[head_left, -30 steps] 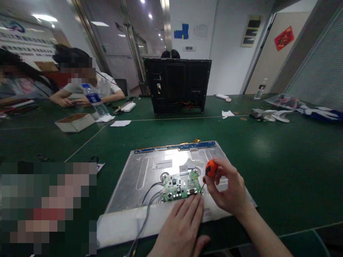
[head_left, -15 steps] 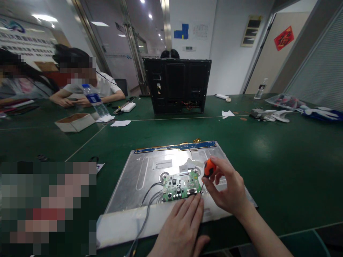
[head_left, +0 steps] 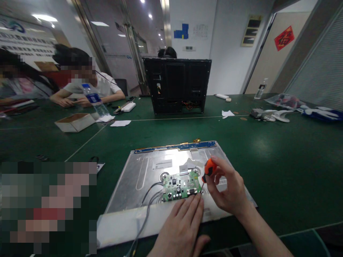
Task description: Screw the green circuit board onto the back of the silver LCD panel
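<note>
A silver metal display panel point(head_left: 144, 171) lies back-up on the green table. A small green circuit board point(head_left: 180, 187) sits on its near middle, with grey cables point(head_left: 146, 210) running off toward me. My right hand point(head_left: 227, 187) grips a small orange-handled screwdriver point(head_left: 209, 168), held upright with its tip at the board's right near corner. My left hand point(head_left: 182, 228) lies flat on the panel's near edge, fingertips touching the board's near side just beside the screwdriver tip.
A black open computer case point(head_left: 177, 85) stands upright at mid table. A cardboard box point(head_left: 75, 122), a water bottle point(head_left: 93, 101) and papers lie at the left, where other people sit. White parts and plastic bags point(head_left: 286, 107) lie at the far right.
The screwdriver handle has shifted slightly in my right fingers, as if turning in place. My left hand stays put. A person's head behind the black case has moved.
</note>
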Demonstrator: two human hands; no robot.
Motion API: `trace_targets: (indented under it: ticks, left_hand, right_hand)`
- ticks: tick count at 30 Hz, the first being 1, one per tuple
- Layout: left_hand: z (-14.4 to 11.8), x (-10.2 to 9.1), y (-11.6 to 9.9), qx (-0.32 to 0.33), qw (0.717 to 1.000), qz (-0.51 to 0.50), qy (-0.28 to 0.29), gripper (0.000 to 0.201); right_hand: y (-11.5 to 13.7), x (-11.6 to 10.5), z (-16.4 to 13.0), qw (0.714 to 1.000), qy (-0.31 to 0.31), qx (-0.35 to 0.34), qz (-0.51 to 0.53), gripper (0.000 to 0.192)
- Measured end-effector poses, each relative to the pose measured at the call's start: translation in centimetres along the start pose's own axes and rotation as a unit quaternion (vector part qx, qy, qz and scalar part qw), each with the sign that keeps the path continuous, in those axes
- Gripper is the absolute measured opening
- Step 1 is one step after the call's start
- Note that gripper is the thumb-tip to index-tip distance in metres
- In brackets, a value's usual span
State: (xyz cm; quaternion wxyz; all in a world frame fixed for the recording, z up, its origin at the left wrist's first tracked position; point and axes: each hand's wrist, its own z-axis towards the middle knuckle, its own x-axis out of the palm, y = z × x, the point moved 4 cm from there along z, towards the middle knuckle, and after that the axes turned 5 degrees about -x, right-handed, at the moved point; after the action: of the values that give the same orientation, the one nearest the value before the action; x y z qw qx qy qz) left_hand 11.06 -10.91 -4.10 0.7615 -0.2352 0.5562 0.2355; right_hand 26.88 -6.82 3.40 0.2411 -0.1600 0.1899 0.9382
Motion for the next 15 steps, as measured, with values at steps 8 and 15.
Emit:
trace_targets:
  ticks: [8, 15]
  left_hand:
    - [0.05, -0.11, -0.04, 0.003, 1.000, 0.004, 0.001, 0.065]
    - [0.19, 0.10, -0.10, 0.000, 1.000, 0.021, 0.010, 0.063]
  right_hand:
    - [0.14, -0.10, -0.04, 0.999, -0.008, -0.007, -0.039, 0.051]
    - [0.11, -0.13, 0.21, 0.999, -0.001, -0.006, -0.037, 0.049]
